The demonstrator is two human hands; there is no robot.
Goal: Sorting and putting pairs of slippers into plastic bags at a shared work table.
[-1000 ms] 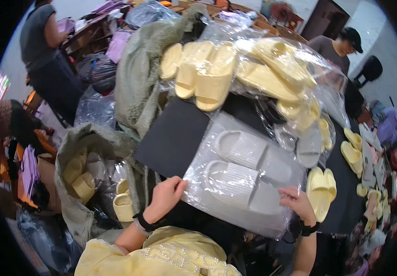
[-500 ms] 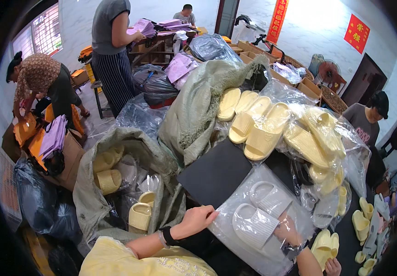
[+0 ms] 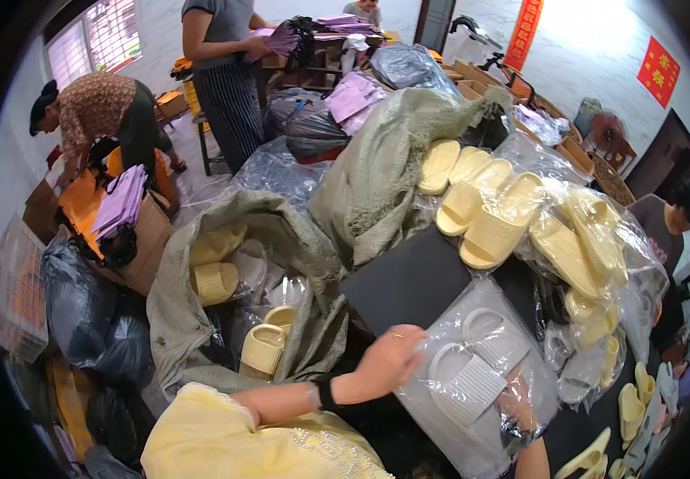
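A clear plastic bag [image 3: 433, 427] lies on the dark table in front of me, with a pair of pale grey slippers [image 3: 470, 389] inside, side by side. My right hand [image 3: 518, 405] reaches into the bag, its fingers closed at the near ends of the slippers and partly blurred by the film. At the bag's upper left edge is my left hand [image 3: 385, 363], with fingers curled together; what they pinch, if anything, is hidden. Beyond the bag lies a flat black board [image 3: 405, 279].
An open woven sack [image 3: 171, 319] with yellow and grey slippers stands left. Yellow slippers [image 3: 505, 219] pile up beyond the board, beside bagged ones [image 3: 592, 239]. More slippers [image 3: 631, 411] lie at right. Several people work around; one person [image 3: 113, 120] bends at the far left.
The whole view has shifted, moving the scene rightward. My left hand has turned, its fingers now more curled at the bag's edge. A hand by the yellow slippers at lower right is out of view.
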